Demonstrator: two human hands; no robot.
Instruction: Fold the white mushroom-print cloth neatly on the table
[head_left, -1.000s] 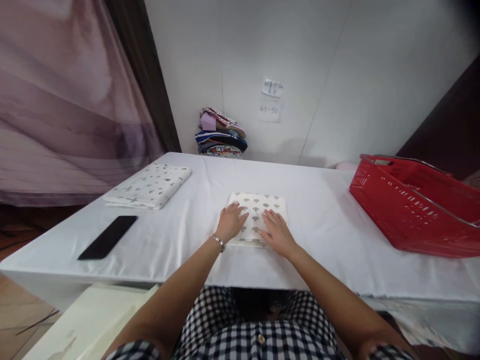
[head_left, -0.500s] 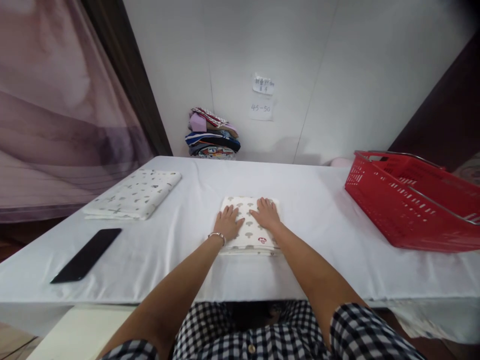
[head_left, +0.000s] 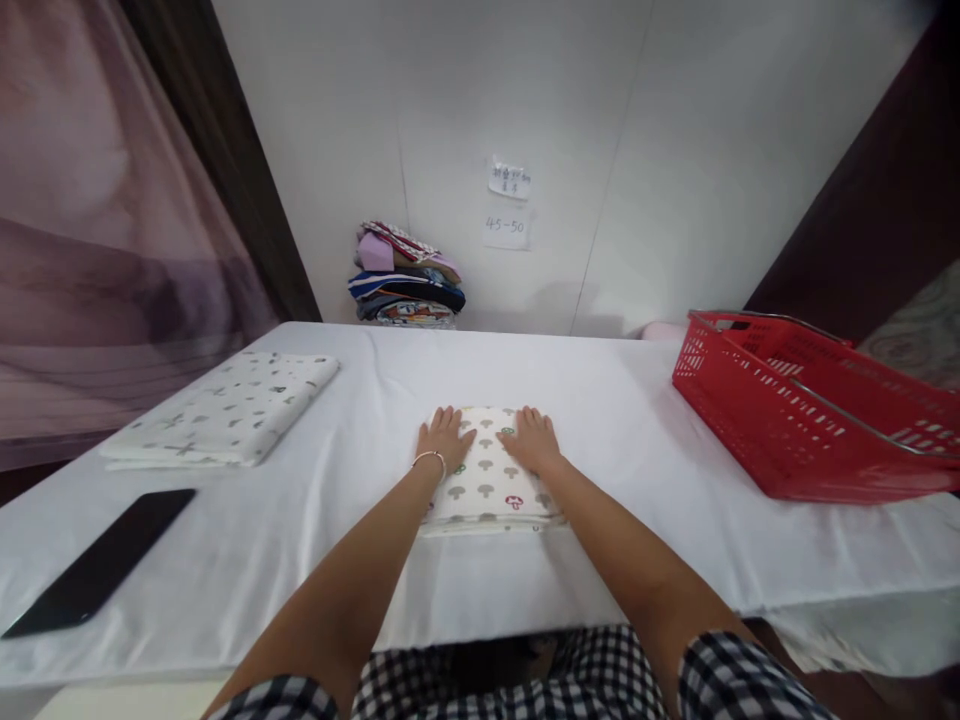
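A folded white cloth [head_left: 486, 478] printed with grey mushrooms and a few coloured ones lies on the white-covered table [head_left: 600, 400] in front of me. My left hand [head_left: 444, 442] rests flat on its left side, fingers spread, with a bracelet at the wrist. On its right side my right hand [head_left: 532, 440] lies flat too, fingers pointing away from me. Both palms press on the cloth without gripping it. The layered near edge of the cloth shows between my forearms.
Another folded patterned cloth [head_left: 232, 405] lies on the left, with a black phone [head_left: 101, 560] nearer to me. A red basket [head_left: 795, 420] stands on the right. At the back, a pile of folded fabrics [head_left: 409, 280] sits by the wall, left of paper notes [head_left: 508, 205].
My hands have spread slightly apart toward the cloth's two sides, uncovering more of its middle. The camera view has shifted a little.
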